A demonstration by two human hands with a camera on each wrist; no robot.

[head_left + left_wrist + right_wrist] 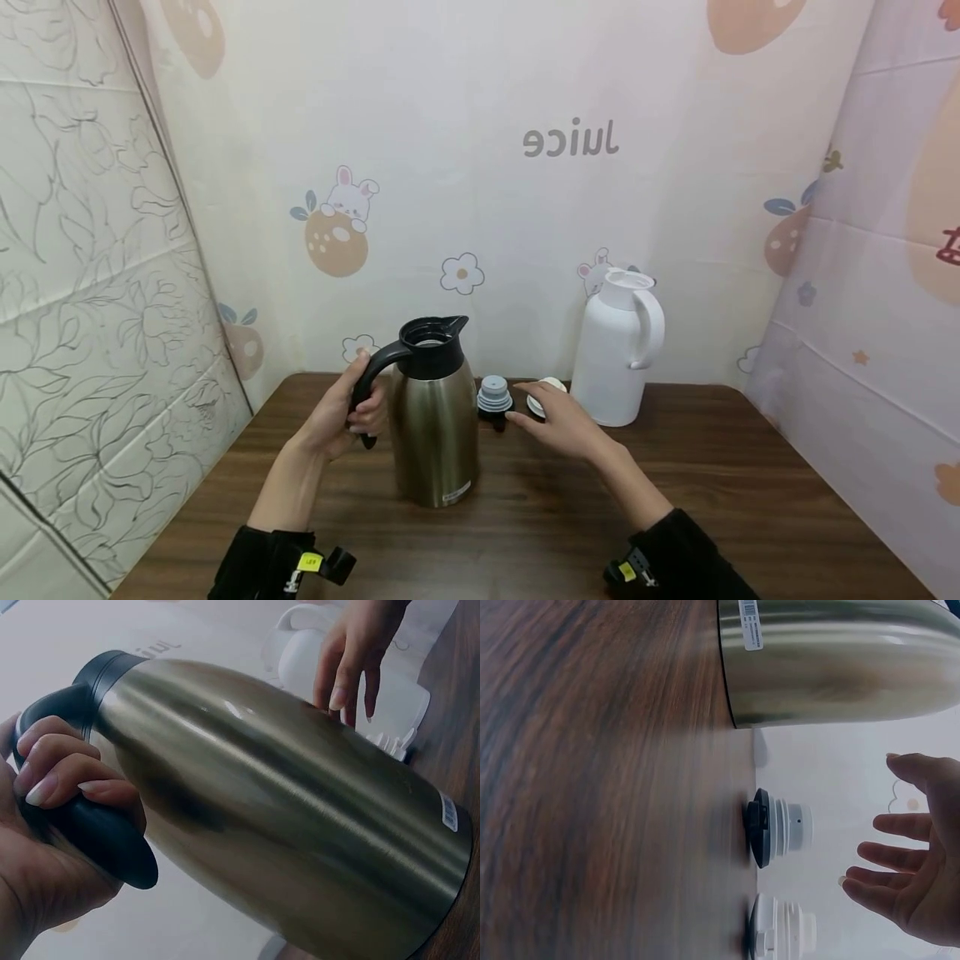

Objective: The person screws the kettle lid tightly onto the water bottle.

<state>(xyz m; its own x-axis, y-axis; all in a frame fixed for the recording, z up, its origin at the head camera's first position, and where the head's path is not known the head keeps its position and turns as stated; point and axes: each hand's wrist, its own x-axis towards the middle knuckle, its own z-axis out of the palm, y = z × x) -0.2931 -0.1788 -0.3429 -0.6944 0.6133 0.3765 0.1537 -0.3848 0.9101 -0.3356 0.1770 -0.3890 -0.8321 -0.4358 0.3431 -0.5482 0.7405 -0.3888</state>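
Note:
My left hand (347,410) grips the black handle (96,838) of a gold-brown metal thermos jug (435,437), which stands upright on the table with its top uncovered. Fingers spread and relaxed, my right hand (561,421) hovers above the table, holding nothing. Near its fingertips sits a grey stopper with a black cap (784,829), turned cap-down. A white stopper (784,930) lies beside that one, partly hidden by the right hand in the head view. Behind the right hand stands a white thermos jug (611,354), its handle facing right.
The dark wood table (495,542) ends at a pale printed curtain (465,183) at the back. Similar curtains close off the left (97,292) and right sides.

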